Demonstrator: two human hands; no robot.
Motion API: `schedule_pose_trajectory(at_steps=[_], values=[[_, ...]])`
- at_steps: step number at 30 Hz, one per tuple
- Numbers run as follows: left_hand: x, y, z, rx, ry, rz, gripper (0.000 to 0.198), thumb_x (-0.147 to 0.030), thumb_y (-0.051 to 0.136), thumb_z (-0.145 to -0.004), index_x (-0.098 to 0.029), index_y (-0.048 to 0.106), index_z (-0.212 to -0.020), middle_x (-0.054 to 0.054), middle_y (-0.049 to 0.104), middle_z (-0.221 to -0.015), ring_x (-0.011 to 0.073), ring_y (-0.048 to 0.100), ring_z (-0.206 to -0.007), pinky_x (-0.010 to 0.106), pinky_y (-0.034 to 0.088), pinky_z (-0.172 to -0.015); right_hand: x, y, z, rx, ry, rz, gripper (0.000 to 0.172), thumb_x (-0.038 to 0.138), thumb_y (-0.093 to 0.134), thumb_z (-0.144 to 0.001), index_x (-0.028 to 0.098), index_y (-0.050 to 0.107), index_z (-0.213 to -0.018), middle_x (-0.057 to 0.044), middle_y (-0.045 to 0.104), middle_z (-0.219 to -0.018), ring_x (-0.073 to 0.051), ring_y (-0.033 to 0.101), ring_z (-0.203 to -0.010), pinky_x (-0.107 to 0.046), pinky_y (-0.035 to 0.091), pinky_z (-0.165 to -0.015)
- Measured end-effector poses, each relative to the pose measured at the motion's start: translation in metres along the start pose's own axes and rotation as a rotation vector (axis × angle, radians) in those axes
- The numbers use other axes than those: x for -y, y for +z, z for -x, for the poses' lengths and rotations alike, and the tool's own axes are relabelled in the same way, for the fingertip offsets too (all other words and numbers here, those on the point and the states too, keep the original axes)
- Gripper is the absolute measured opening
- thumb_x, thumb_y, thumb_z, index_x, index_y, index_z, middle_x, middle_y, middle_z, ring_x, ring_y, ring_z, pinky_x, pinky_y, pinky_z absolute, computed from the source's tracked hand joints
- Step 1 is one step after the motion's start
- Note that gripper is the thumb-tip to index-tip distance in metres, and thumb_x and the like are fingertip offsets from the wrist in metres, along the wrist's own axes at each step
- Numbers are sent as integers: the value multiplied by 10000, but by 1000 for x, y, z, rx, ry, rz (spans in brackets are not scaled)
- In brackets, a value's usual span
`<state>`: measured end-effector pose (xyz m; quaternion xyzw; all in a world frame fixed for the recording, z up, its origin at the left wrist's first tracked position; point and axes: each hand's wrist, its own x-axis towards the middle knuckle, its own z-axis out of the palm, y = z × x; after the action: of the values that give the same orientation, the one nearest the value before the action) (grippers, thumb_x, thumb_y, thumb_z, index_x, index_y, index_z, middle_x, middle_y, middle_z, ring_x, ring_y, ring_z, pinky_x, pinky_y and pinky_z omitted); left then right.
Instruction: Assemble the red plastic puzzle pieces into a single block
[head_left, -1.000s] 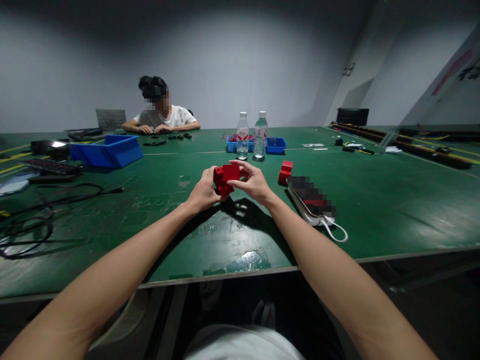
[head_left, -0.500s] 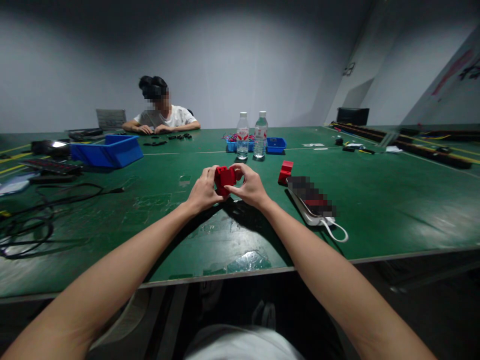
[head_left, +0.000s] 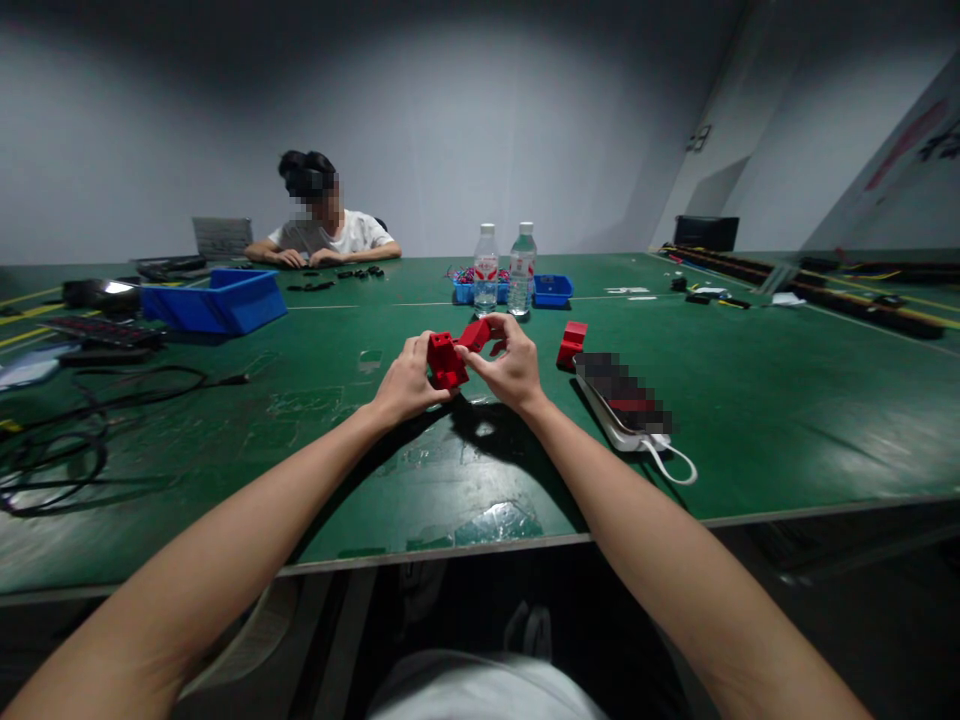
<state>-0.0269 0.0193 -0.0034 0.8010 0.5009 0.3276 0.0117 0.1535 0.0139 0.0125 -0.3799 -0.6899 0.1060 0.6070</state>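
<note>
Above the green table, my left hand (head_left: pixel 409 383) is closed on a red notched block (head_left: pixel 448 365) with small holes in its top. Between thumb and fingers, my right hand (head_left: pixel 512 362) pinches a smaller red block (head_left: pixel 474 337), tilted and close to the upper right of the notched one. Whether the two blocks touch is hard to see. To the right of my hands, another red block (head_left: pixel 573 342) with a step in it stands on the table, beside a phone lying on a white power bank.
Two water bottles (head_left: pixel 486 272) stand before small blue trays (head_left: pixel 553 291). A large blue bin (head_left: pixel 217 302) and black cables (head_left: pixel 82 440) lie left. The phone (head_left: pixel 624 392) has a white cable looping toward the front edge. A person (head_left: pixel 330 235) sits across the table.
My right hand has moved slightly up and right, drawing the smaller red block away from the notched one and tilting it. My left hand stays almost in place.
</note>
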Motion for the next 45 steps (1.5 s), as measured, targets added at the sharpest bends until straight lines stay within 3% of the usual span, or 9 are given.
schedule_pose_trajectory(at_steps=[4,7,12,18,29,45], values=[[0,1,1,8,-68,-14,723,-501,714,-634,-168,420,-1204,111,513,-1129,293,556,-1059,420,492,-893,0,2,3,97,-6,-101,461,448,677,-760,210,579,-1142,-33,673,-923,-132,608,-717,-248,487,-669],[2,3,1,20,-107,4,698,-556,700,-634,-174,444,-1159,104,539,-1089,288,572,-1021,415,496,-875,0,5,5,158,-11,-134,365,464,693,-743,192,663,-985,-48,687,-916,-142,626,-727,-247,496,-676],[1,5,1,7,-100,-5,708,-548,707,-626,-185,442,-1173,103,533,-1120,283,565,-1042,403,492,-877,-2,6,6,179,132,-165,393,536,702,-701,170,680,-843,-25,681,-702,-140,622,-584,-227,471,-545],[-1,4,2,-16,-65,-57,727,-589,695,-630,-184,441,-1177,101,531,-1093,275,573,-1000,392,494,-854,-4,4,5,203,172,-9,411,572,634,-759,166,679,-722,-27,661,-589,-134,594,-501,-221,426,-483],[-11,0,3,-24,-80,-177,726,-558,685,-636,-165,428,-1190,123,541,-1100,304,563,-1002,412,491,-828,2,7,9,175,87,86,227,372,596,-814,154,637,-865,-29,673,-658,-112,582,-529,-215,425,-535],[-12,0,3,6,-43,-148,802,-487,712,-632,-164,367,-1279,136,492,-1212,312,530,-1086,433,475,-883,9,6,10,163,126,353,224,421,570,-787,201,565,-747,-1,598,-604,-116,492,-493,-229,336,-523]])
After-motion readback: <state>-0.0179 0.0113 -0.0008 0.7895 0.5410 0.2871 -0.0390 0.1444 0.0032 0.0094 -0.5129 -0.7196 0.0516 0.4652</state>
